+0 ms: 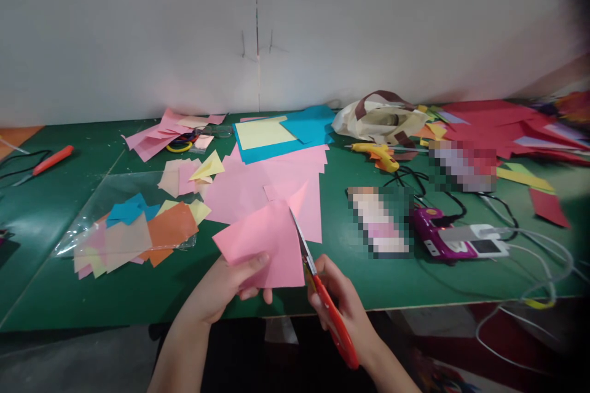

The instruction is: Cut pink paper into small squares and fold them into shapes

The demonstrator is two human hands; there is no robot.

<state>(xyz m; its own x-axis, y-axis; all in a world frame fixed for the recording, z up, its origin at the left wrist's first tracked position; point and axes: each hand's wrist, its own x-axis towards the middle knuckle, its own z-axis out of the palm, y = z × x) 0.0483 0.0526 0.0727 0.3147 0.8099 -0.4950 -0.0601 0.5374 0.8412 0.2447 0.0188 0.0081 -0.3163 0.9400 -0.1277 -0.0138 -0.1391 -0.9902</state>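
Note:
Between thumb and fingers, my left hand grips a sheet of pink paper above the table's front edge. Red-handled scissors are in my right hand, their blades pointing up and away along the sheet's right side. A narrow flap of the pink paper stands off beyond the blades. The lower blade is mostly hidden. Behind the held sheet, larger pink sheets lie on the table, with blue paper and a pale yellow sheet at their far end.
A clear plastic bag with coloured paper pieces lies left. At right are a yellow glue gun, purple power strip, cables, red paper and a cloth bag. An orange-handled tool lies far left.

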